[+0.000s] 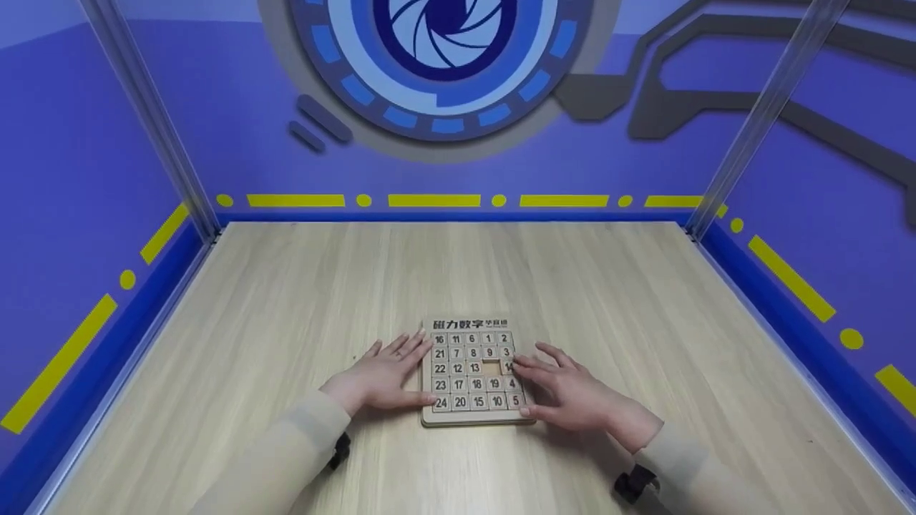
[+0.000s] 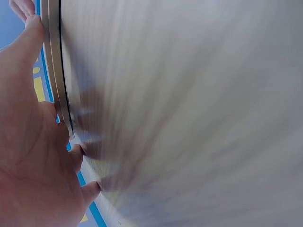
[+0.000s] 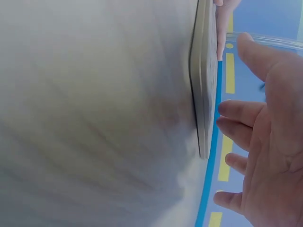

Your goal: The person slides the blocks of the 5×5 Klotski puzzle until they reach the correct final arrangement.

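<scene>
A wooden number sliding puzzle lies flat on the table, its lettered strip at the far end. Its numbered tiles fill the frame except for one gap in the third row, between tile 13 and tile 14. My left hand rests along the board's left side with fingers extended, the thumb at tile 24. At the right side, my right hand has its fingertips over the edge by tile 14, partly covering it, and its thumb near the lower right corner. In the right wrist view the fingers look loosely extended.
The board sits near the middle of a light wood table. Blue-purple panels with yellow dashes enclose its back and sides, joined by clear corner posts. Dark bands are worn at the wrists.
</scene>
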Demonstrator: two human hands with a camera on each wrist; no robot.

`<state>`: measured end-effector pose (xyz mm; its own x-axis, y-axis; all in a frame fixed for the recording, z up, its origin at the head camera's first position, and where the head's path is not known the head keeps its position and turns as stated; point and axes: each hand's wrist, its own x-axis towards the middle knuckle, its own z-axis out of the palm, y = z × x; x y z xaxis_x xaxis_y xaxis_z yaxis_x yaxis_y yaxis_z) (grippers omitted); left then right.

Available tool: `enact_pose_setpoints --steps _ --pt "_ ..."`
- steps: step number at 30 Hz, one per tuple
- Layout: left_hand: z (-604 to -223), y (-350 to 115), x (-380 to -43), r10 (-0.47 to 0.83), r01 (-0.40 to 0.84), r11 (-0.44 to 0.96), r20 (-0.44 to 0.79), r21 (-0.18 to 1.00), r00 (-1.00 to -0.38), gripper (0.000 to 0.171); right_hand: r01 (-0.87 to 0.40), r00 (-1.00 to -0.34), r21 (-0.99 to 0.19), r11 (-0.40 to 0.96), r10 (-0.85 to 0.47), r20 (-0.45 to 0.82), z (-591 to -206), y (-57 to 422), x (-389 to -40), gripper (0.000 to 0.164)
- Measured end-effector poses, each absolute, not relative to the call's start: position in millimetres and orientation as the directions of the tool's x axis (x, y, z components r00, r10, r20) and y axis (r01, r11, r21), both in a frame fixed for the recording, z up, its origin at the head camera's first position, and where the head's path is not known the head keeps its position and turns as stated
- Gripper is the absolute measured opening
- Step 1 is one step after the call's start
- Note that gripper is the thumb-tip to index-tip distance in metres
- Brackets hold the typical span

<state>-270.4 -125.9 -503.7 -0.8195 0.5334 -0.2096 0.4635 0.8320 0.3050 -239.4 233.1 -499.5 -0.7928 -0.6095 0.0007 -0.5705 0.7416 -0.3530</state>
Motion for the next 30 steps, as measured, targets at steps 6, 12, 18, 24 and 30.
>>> enact_pose_setpoints --steps 6,12,18,24,30 --pt "-503.9 -125.9 -270.0 0.533 0.462 0.832 -0.212 0.308 -0.819 0.102 -0.565 -0.791 -0.352 0.746 -0.611 -0.025 -500.7 232.0 -238.4 0.074" --pt "-504.3 -125.7 -269.5 0.525 0.449 0.837 -0.225 0.313 -0.821 0.101 -0.562 -0.793 -0.352 0.749 -0.609 -0.028 -500.6 230.9 -237.5 0.075" --pt "-503.5 -125.8 -268.9 0.528 0.455 0.835 -0.217 0.31 -0.821 0.101 -0.57 -0.785 -0.356 0.74 -0.619 -0.028 -500.4 225.9 -238.9 0.078" --pt "-503.9 -126.2 -269.0 0.531 0.457 0.833 -0.219 0.311 -0.819 0.102 -0.592 -0.771 -0.348 0.726 -0.636 -0.015 -501.4 219.3 -240.5 0.078" --pt "-503.3 -126.4 -269.1 0.528 0.454 0.835 -0.219 0.312 -0.821 0.102 -0.586 -0.775 -0.35 0.731 -0.632 -0.023 -499.8 211.9 -239.6 0.078"
